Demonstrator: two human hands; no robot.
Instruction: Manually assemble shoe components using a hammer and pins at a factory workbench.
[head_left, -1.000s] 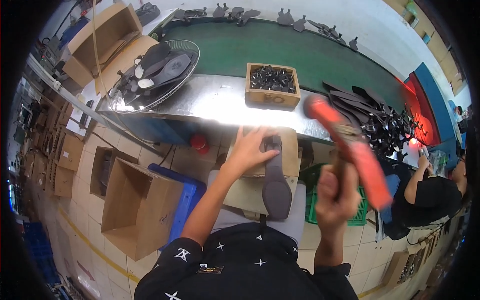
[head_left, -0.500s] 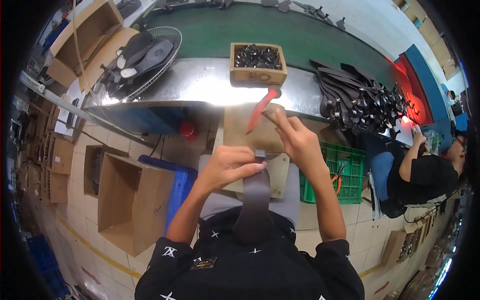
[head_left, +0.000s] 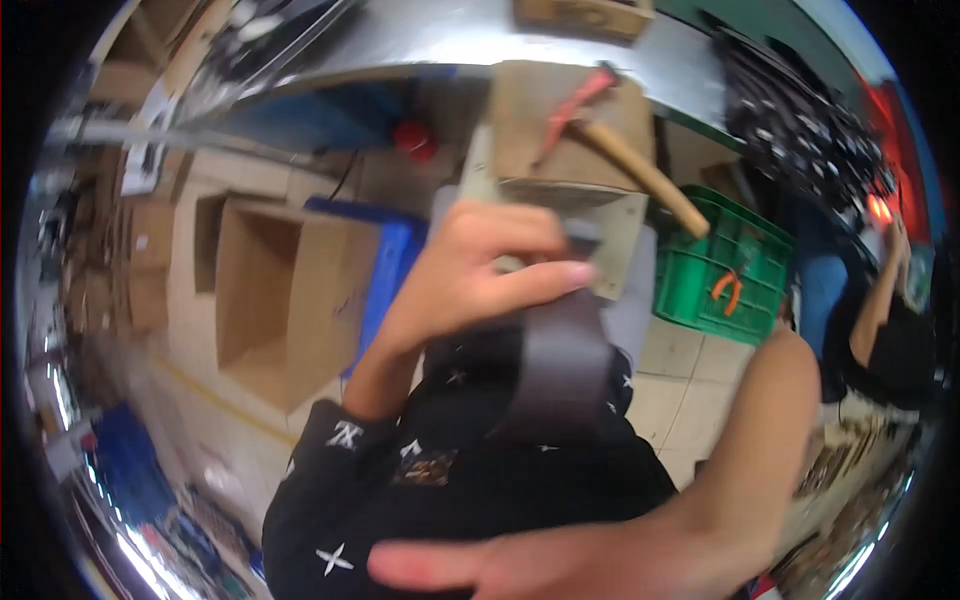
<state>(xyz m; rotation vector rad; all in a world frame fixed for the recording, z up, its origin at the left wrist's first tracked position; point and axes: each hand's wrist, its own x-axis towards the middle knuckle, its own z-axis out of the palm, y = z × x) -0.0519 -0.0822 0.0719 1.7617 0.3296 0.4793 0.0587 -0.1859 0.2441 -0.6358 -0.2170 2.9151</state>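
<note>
My left hand point(head_left: 505, 270) is closed on the narrow upper end of a long, flat, dark insole-shaped piece point(head_left: 565, 350). The piece hangs in front of my shirt and widens downward, and a small grey block point(head_left: 582, 235) shows at its gripped end. My right hand point(head_left: 560, 565) is raised very close at the lower edge, blurred and partly cut off. One digit stretches out to the left, and no object shows in that hand. A hammer point(head_left: 640, 172) with a red head and wooden handle lies on the brown work block point(head_left: 520, 120), its handle sticking out rightward.
A green crate point(head_left: 690, 290) with orange-handled pliers point(head_left: 727, 292) stands right of my legs. A cardboard box point(head_left: 260, 290) and a blue bin point(head_left: 395, 265) are at left. Dark flat pieces point(head_left: 790, 110) are piled on the metal bench, near a wooden box point(head_left: 585, 18). A co-worker point(head_left: 890, 340) sits at far right.
My right hand has let go of the hammer and come back toward me; the hammer now lies on the block. My left hand still holds the dark piece. The view has tipped downward.
</note>
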